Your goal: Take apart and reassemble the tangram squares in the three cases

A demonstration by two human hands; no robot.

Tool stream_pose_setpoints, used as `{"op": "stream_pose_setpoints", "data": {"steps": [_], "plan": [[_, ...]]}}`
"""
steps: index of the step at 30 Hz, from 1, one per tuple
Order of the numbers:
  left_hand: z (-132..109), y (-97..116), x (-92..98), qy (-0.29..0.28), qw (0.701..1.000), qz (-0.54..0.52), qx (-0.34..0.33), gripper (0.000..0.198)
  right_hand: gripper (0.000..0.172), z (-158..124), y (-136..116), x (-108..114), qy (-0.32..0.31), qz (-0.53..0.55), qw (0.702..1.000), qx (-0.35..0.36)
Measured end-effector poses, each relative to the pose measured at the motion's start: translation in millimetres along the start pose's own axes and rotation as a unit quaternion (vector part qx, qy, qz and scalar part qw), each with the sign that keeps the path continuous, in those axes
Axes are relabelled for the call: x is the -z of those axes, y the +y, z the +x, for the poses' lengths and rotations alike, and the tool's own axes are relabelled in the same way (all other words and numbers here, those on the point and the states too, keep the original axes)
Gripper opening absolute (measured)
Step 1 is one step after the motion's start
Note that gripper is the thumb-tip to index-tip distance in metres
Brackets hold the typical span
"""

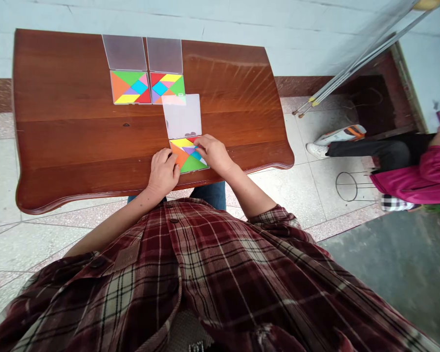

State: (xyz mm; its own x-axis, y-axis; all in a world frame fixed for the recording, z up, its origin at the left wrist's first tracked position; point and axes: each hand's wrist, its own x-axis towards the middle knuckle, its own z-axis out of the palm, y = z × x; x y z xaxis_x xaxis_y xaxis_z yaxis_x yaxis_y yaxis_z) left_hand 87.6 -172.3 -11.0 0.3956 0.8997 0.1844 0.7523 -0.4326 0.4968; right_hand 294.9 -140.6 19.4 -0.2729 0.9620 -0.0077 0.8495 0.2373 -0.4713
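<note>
In the head view an open tangram case (193, 165) lies near the table's front edge, its clear lid (183, 117) folded back behind it. Flat coloured tangram pieces fill its tray, among them orange, yellow, green, purple and blue ones. My left hand (164, 171) rests at the tray's left edge, fingers bent and thumb against its near left corner. Over the right part of the tray is my right hand (214, 155), its thumb and forefinger closed at a small tangram piece. The fingers partly hide the red and blue pieces there.
Two more open tangram cases, a left one (130, 88) and a right one (168, 84), lie farther back on the brown wooden table (73, 132). The front lid overlaps the right one. Crutches (352, 63) lean at the right, near a seated person (407, 166) and a wire stool (346, 187).
</note>
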Motion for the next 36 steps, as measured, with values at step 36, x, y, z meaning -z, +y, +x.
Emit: {"op": "stream_pose_setpoints", "data": {"steps": [36], "plan": [[-0.8, -2.3, -0.8, 0.004, 1.000, 0.005, -0.002, 0.029, 0.023, 1.7, 26.2, 3.0, 0.098, 0.054, 0.993, -0.027]]}}
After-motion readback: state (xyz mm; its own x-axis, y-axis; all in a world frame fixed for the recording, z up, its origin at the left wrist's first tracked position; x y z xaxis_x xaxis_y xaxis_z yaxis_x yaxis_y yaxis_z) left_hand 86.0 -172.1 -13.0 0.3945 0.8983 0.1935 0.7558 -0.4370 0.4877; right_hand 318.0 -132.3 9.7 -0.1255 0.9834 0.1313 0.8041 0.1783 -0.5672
